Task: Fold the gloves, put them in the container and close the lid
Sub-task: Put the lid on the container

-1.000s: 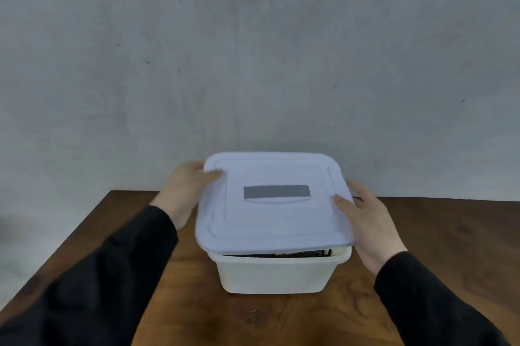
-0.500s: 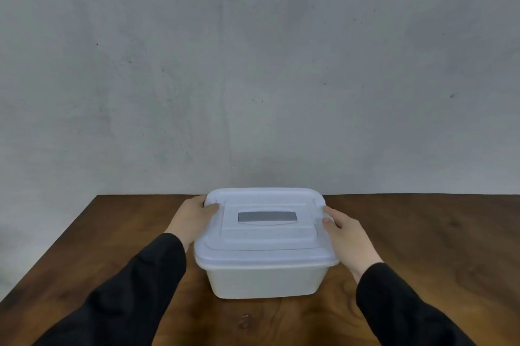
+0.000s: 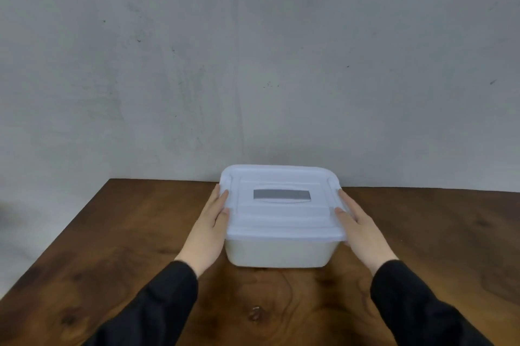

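A white plastic container (image 3: 278,255) stands on the wooden table, near its far edge. A pale lilac lid (image 3: 281,221) with a grey handle (image 3: 282,194) lies flat on top of it. My left hand (image 3: 209,230) presses against the lid's left edge, fingers stretched along it. My right hand (image 3: 361,233) rests the same way on the lid's right edge. The gloves are hidden inside the container.
The brown wooden table (image 3: 112,255) runs from the left corner to the right border of the view. A grey concrete wall (image 3: 253,64) rises right behind the container.
The lid was tilted above the container with dark gloves showing under it; now it sits flat on the rim. Both hands slid along its side edges.
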The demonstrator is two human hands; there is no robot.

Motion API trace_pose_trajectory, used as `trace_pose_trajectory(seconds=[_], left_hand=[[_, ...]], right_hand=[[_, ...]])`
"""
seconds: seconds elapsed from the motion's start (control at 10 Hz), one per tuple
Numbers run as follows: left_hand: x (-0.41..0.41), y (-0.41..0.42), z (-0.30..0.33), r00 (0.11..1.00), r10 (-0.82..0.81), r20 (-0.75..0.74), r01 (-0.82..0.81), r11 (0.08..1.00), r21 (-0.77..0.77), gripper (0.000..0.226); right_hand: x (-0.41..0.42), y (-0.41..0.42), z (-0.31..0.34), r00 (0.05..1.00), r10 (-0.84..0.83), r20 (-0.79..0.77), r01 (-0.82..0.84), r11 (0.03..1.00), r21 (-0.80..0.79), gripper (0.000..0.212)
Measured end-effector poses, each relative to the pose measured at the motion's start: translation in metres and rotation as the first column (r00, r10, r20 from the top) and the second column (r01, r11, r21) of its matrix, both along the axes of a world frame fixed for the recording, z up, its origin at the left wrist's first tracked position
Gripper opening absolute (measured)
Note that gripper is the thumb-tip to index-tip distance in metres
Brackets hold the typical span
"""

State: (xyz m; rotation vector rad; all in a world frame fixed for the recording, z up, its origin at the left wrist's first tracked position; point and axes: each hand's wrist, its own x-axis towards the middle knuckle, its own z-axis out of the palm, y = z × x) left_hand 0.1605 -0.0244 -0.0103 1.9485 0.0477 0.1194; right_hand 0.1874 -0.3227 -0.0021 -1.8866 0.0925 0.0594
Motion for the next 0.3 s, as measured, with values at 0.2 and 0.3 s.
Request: trace_pose_trajectory(seconds=[0.2, 0.3], left_hand=[[0.03, 0.004, -0.005, 0.999, -0.03, -0.012, 0.031, 0.996, 0.085, 0.049], [0.022, 0.002, 0.011, 0.999, -0.036, -0.035, 0.037, 0.998, 0.05, 0.05]], right_hand=[[0.03, -0.004, 0.005, 0.998, 0.029, -0.048, -0.035, 0.991, -0.126, 0.053], [0.025, -0.002, 0.011, 0.999, 0.036, 0.006, -0.034, 0.972, -0.233, 0.055]])
